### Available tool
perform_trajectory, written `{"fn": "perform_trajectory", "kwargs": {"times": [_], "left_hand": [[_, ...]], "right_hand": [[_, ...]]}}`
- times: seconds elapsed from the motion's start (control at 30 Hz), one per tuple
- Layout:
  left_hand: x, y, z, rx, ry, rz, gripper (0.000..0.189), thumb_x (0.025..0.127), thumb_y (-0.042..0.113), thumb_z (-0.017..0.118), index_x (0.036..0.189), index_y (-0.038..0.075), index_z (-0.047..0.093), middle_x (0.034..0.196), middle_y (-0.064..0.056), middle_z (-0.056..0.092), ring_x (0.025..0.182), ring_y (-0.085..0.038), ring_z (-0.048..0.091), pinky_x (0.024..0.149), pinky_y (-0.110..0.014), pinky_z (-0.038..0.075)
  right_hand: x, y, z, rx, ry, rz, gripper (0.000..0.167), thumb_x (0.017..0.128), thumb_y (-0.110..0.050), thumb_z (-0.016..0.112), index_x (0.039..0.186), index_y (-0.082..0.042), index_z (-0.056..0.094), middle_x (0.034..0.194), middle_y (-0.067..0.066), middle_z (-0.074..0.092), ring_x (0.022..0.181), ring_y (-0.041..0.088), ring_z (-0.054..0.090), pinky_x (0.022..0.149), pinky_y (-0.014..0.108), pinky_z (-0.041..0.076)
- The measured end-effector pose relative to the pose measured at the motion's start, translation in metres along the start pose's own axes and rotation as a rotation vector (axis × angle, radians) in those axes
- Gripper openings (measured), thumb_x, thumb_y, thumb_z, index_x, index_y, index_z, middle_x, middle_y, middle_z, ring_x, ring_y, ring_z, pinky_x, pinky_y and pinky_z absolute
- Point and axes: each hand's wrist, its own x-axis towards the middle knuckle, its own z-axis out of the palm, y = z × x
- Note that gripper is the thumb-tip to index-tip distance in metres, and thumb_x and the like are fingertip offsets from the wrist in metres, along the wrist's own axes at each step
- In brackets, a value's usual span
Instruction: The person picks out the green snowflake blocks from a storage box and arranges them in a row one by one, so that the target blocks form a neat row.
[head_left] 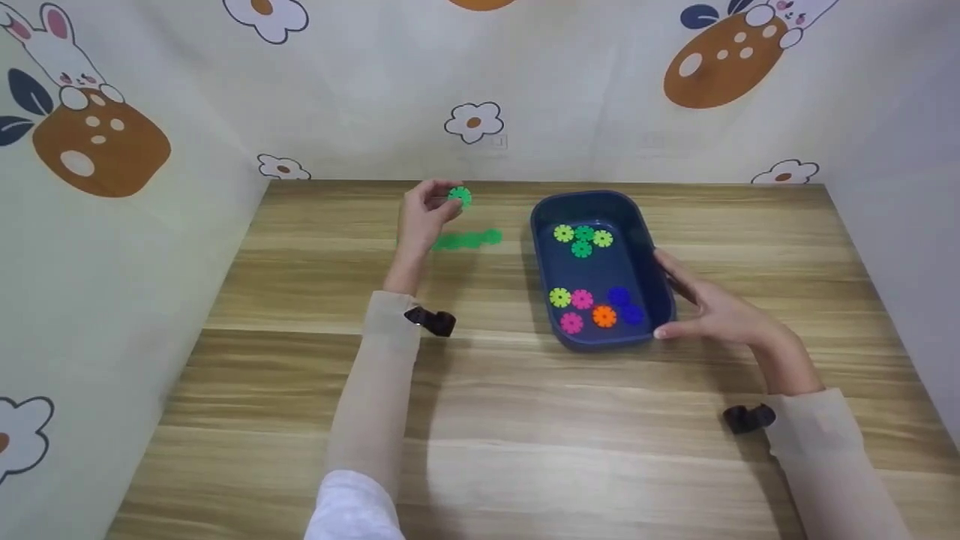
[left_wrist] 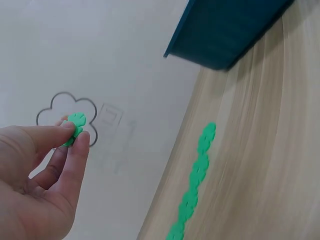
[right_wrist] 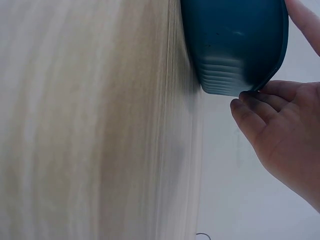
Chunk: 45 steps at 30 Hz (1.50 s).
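Green notched plastic disc pinched by left hand, left of dark-blue rectangular plastic tub; tub's right side touched by outspread right hand.

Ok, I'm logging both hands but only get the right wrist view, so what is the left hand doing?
Observer: The left hand pinches a small green piece between thumb and fingers.
Operator: Anything on the table near it?
Observer: Yes, a row of green discs that look joined together.
Operator: And inside the bin? I only see its outside.
Observer: Small notched discs in yellow-green, green, pink, orange and blue.
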Motion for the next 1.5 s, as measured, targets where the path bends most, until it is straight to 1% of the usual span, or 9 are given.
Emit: {"fn": "perform_trajectory", "kwargs": {"times": [0.1, 0.23, 0.37, 0.57, 0.7, 0.87, 1.13, 1.33, 1.5], "left_hand": [[-0.002, -0.003, -0.013, -0.012, 0.027, -0.005, 0.028, 0.090, -0.007, 0.063, 0.117, -0.010, 0.060, 0.106, -0.014, 0.062, 0.093, -0.021, 0.061, 0.083, -0.029, 0.054], [-0.005, -0.006, -0.029, -0.056, 0.073, -0.031, 0.025, 0.090, -0.007, 0.063, 0.114, -0.005, 0.063, 0.106, -0.013, 0.061, 0.093, -0.022, 0.060, 0.084, -0.029, 0.053], [-0.007, -0.011, -0.044, -0.086, 0.115, -0.058, 0.027, 0.089, -0.007, 0.063, 0.116, -0.006, 0.061, 0.106, -0.011, 0.061, 0.093, -0.020, 0.060, 0.084, -0.028, 0.053], [-0.010, -0.023, -0.064, -0.040, 0.170, -0.094, 0.031, 0.090, -0.006, 0.063, 0.120, -0.009, 0.058, 0.110, -0.014, 0.059, 0.095, -0.020, 0.059, 0.085, -0.029, 0.053], [-0.010, -0.030, -0.073, 0.008, 0.199, -0.110, 0.028, 0.090, -0.008, 0.061, 0.119, -0.007, 0.060, 0.110, -0.013, 0.059, 0.096, -0.019, 0.060, 0.084, -0.027, 0.053], [-0.010, -0.040, -0.082, 0.073, 0.225, -0.132, 0.027, 0.090, -0.006, 0.062, 0.117, -0.004, 0.063, 0.109, -0.011, 0.060, 0.097, -0.018, 0.060, 0.082, -0.024, 0.053], [-0.010, -0.053, -0.090, 0.224, 0.231, -0.110, 0.027, 0.091, -0.002, 0.063, 0.118, -0.005, 0.063, 0.115, -0.018, 0.061, 0.103, -0.023, 0.059, 0.085, -0.028, 0.050], [-0.011, -0.058, -0.092, 0.196, 0.219, -0.154, 0.027, 0.092, -0.003, 0.060, 0.119, -0.005, 0.062, 0.115, -0.017, 0.058, 0.102, -0.022, 0.057, 0.086, -0.034, 0.052], [-0.010, -0.063, -0.092, 0.193, 0.217, -0.166, 0.027, 0.091, -0.006, 0.060, 0.117, -0.005, 0.062, 0.113, -0.017, 0.058, 0.100, -0.022, 0.058, 0.085, -0.031, 0.053]], "right_hand": [[0.000, -0.001, 0.000, -0.006, 0.005, 0.025, 0.107, 0.077, -0.010, 0.082, 0.155, -0.008, 0.009, 0.160, 0.011, 0.005, 0.144, 0.030, 0.010, 0.111, 0.019, 0.019], [0.000, -0.001, 0.001, -0.001, 0.006, 0.002, 0.108, 0.076, -0.008, 0.083, 0.155, -0.005, 0.009, 0.160, 0.014, 0.006, 0.144, 0.032, 0.010, 0.110, 0.016, 0.019], [0.000, 0.000, 0.001, 0.003, 0.002, -0.014, 0.107, 0.077, -0.006, 0.082, 0.155, -0.005, 0.009, 0.160, 0.016, 0.006, 0.144, 0.035, 0.010, 0.111, 0.019, 0.019], [0.000, -0.001, 0.001, 0.000, 0.004, 0.018, 0.108, 0.077, -0.008, 0.082, 0.155, -0.009, 0.009, 0.160, 0.012, 0.006, 0.144, 0.031, 0.012, 0.113, 0.028, 0.019], [0.000, -0.002, 0.000, 0.003, 0.003, 0.023, 0.108, 0.077, -0.010, 0.083, 0.155, -0.009, 0.008, 0.160, 0.011, 0.005, 0.144, 0.032, 0.012, 0.112, 0.024, 0.019], [-0.001, -0.002, 0.000, 0.008, 0.007, 0.029, 0.108, 0.077, -0.010, 0.083, 0.156, -0.011, 0.009, 0.161, 0.010, 0.006, 0.144, 0.031, 0.011, 0.110, 0.018, 0.019], [-0.001, -0.002, 0.001, 0.013, 0.004, 0.016, 0.107, 0.077, -0.008, 0.082, 0.156, -0.011, 0.009, 0.160, 0.011, 0.006, 0.144, 0.033, 0.012, 0.110, 0.017, 0.019], [-0.001, 0.000, 0.001, 0.017, 0.003, 0.002, 0.107, 0.077, -0.007, 0.081, 0.155, -0.008, 0.008, 0.160, 0.012, 0.004, 0.143, 0.035, 0.012, 0.111, 0.018, 0.018], [-0.001, 0.000, 0.001, 0.019, 0.000, -0.003, 0.108, 0.077, -0.006, 0.082, 0.155, -0.010, 0.008, 0.160, 0.011, 0.004, 0.144, 0.034, 0.011, 0.113, 0.029, 0.017]]}}
